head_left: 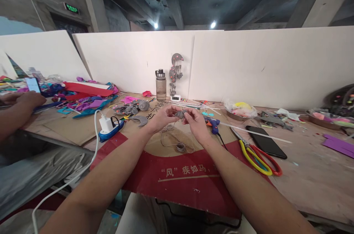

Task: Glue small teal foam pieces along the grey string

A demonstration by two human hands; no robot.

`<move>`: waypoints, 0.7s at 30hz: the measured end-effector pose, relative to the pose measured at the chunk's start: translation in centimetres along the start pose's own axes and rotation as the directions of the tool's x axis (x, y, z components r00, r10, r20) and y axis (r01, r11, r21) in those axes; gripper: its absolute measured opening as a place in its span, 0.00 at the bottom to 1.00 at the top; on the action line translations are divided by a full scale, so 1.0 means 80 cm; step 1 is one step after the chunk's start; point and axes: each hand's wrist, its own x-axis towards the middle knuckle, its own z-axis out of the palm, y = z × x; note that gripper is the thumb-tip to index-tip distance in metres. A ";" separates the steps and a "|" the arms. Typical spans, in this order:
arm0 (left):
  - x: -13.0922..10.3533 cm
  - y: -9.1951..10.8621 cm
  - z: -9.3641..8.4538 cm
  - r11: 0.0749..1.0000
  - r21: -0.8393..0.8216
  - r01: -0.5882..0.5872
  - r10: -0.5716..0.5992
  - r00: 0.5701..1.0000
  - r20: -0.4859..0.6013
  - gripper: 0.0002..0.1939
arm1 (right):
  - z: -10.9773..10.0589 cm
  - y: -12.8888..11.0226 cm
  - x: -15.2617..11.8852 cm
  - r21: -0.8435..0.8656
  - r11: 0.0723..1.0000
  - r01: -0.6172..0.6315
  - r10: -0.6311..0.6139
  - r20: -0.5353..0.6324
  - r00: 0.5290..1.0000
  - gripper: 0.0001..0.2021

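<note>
Between the fingertips of my left hand (165, 117) and my right hand (195, 123) is a small grey felt-like piece (181, 114). Both hands are closed on it, above the cardboard. Its exact shape is partly hidden by the fingers. Grey cord (171, 138) hangs down below the hands and lies in loops, with a small coil (180, 147) on the cardboard. To the left of my left hand lie a grey crescent (140, 120) and a pile of grey pieces with a ball of yarn (143, 105). A blue glue gun (213, 124) lies right of my right hand.
Scissors (257, 156) and a black phone (266, 141) lie at the right. A bottle (160, 85), a small clock (175, 98) and a hanging crescent ornament (177, 68) stand by the white board. A power strip (111, 130) is at the left, near another person's hand (30, 101).
</note>
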 end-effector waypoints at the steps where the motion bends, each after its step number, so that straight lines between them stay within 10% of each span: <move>1: -0.001 0.002 0.002 1.000 -0.023 0.011 -0.010 1.000 0.023 0.20 | -0.001 0.001 0.001 -0.007 1.000 -0.004 0.004 -0.011 1.000 0.14; 7: -0.003 0.012 0.006 0.991 -0.115 0.074 -0.071 0.997 0.028 0.18 | -0.003 0.005 0.003 0.048 0.997 -0.059 0.060 -0.029 0.998 0.16; 16: -0.002 0.010 -0.001 0.960 -0.248 0.128 -0.131 0.991 0.002 0.15 | 0.007 -0.003 -0.010 0.003 0.969 -0.246 0.233 0.299 0.925 0.23; 21: 0.011 0.012 -0.029 0.955 -0.297 0.020 -0.117 0.943 -0.310 0.16 | 0.001 -0.003 -0.006 -0.010 0.970 -0.242 0.231 0.332 0.914 0.15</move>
